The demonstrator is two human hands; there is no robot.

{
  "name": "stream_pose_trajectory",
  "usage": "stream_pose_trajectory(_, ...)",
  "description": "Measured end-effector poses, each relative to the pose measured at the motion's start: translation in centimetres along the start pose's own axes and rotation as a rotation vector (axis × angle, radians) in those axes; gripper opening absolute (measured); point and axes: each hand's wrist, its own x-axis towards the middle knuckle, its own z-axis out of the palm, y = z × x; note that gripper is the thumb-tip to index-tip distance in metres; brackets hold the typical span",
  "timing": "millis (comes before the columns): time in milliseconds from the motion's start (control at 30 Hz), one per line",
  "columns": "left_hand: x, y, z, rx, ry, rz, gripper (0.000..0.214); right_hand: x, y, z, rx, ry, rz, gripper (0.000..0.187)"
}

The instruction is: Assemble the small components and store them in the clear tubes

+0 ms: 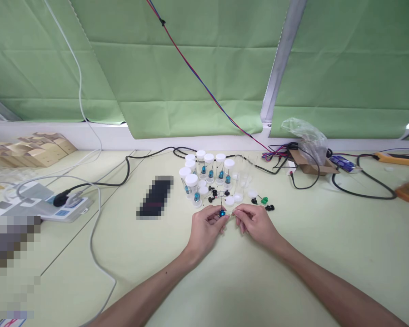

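Observation:
My left hand [204, 229] is closed around a small blue metallic part [222, 212], from which a thin dark rod points up. Thumb and fingertips of my right hand [259, 225] are pinched together just to the right of it. A thin pale piece spans the gap between the two hands; what exactly my right fingers grip is too small to name. Beyond my hands stand several clear tubes with white caps [192, 180], each with a similar blue part inside. Uncapped clear tubes [239, 181], loose white caps [229, 200] and small black parts [211, 200] lie close by.
Green parts [264, 200] and black parts [270, 208] lie right of the tubes. A blurred dark rectangle [155, 197] is at left, near a power strip [68, 209] with cables. At the back right are a cardboard box [306, 163], a plastic bag [308, 138] and tangled wires.

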Motion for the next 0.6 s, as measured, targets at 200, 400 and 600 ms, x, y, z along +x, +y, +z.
stream_pose_trajectory(200, -0.02, -0.03, -0.05, 0.05, 0.017, 0.028, 0.02, 0.12, 0.21, -0.02, 0.051, -0.025, 0.024, 0.036)
stream_pose_trajectory(400, -0.07, 0.27, -0.07, 0.105, 0.024, 0.069, 0.016, 0.21, 0.04, -0.08, 0.081, -0.034, 0.032, 0.036)
stream_pose_trajectory(600, -0.25, 0.31, -0.14, 0.149, 0.045, 0.117, 0.017, 0.22, 0.03, -0.06, 0.114, -0.034, 0.032, 0.037)
